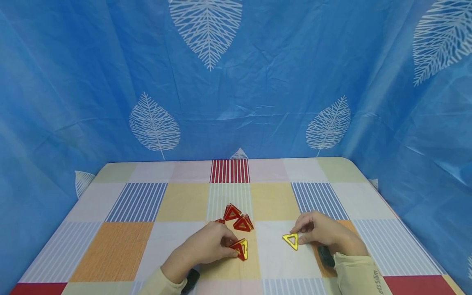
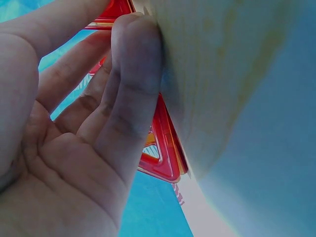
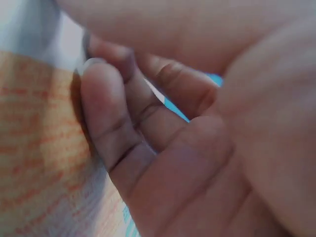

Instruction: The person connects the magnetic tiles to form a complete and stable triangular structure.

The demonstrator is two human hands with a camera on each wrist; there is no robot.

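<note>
My left hand [image 1: 208,246] grips a small pyramid-like piece made of red and yellow triangle frames [image 1: 242,249] between thumb and fingers, low over the table. In the left wrist view a red triangle frame [image 2: 118,9] shows at the fingertips, and another red triangle piece [image 2: 168,143] stands behind the hand. Off to the right, my right hand [image 1: 324,231] pinches a yellow triangle frame [image 1: 291,241] by one side. The right wrist view has only the curled fingers [image 3: 103,98]; the yellow frame is hidden there.
Beyond the left hand stand red triangle pieces, one farther back [image 1: 231,212] and one nearer [image 1: 243,223]. A third red piece [image 1: 220,221] is partly covered by that hand. A patchwork-print cloth [image 1: 184,200] covers the table, with a blue leaf-print curtain [image 1: 258,82] around it.
</note>
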